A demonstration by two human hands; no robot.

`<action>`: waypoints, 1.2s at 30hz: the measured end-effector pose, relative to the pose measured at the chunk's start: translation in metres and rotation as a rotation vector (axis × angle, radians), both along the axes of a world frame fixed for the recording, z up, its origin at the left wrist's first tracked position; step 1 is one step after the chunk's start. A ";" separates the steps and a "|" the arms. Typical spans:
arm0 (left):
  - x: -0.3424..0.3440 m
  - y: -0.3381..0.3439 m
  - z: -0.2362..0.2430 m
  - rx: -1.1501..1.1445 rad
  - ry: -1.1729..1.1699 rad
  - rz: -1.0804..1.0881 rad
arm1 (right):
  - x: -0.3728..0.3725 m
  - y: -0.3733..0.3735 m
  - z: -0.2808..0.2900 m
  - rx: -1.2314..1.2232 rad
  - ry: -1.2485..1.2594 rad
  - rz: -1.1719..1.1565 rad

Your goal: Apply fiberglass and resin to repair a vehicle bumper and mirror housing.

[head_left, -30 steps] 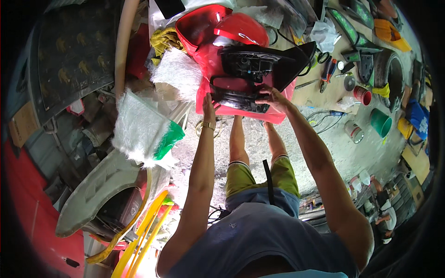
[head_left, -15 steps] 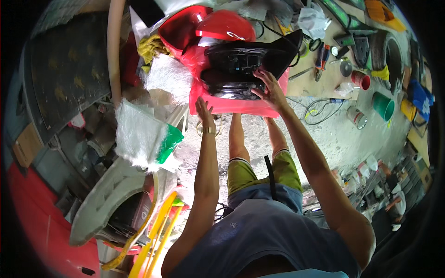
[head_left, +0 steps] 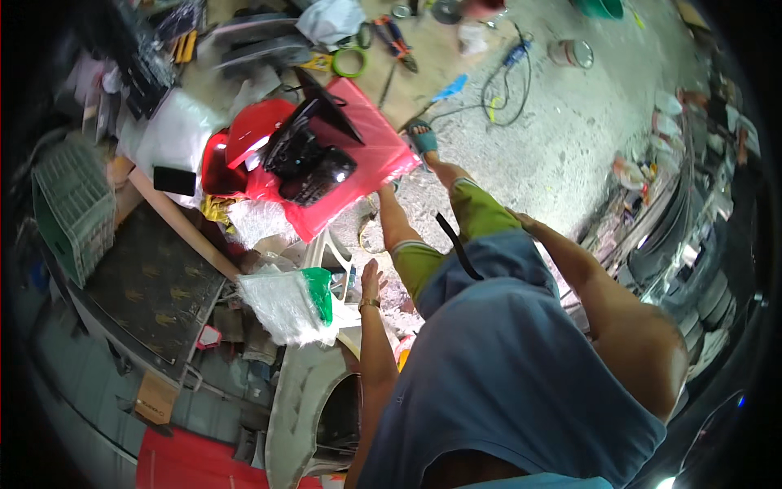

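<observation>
My left hand [head_left: 371, 281] hangs low beside my leg with its fingers stretched out, holding nothing. My right hand [head_left: 525, 222] is down by my right hip against the shorts; its fingers are small and partly hidden. Beyond the left hand, a black car side mirror [head_left: 314, 167] lies on pink plastic sheeting [head_left: 376, 155], apart from both hands. Two glossy red shell covers, one a domed piece [head_left: 257, 129], rest beside it. Bubble-wrap-like clear plastic with a green patch [head_left: 281, 306] is the nearest thing to my left hand's left side.
Pliers [head_left: 395, 45], green tape [head_left: 349, 62] and a phone-like black slab [head_left: 174, 181] lie on the worktop. A cable [head_left: 489, 94] and a can [head_left: 572, 54] are on the floor. A grey fender [head_left: 301, 407] stands at lower left; piled parts line the right.
My right hand has left the black mirror and dropped to my hip. The left hand has lowered too. The view has turned, and my body stands farther from the mirror.
</observation>
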State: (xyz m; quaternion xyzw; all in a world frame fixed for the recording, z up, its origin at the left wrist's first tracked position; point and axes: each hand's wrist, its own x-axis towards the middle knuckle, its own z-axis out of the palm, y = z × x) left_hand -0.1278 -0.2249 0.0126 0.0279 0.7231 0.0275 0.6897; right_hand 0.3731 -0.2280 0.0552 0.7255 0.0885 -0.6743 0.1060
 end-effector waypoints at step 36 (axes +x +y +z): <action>0.192 -0.114 0.055 0.424 0.152 -0.156 | 0.216 0.028 -0.030 0.393 -0.099 0.189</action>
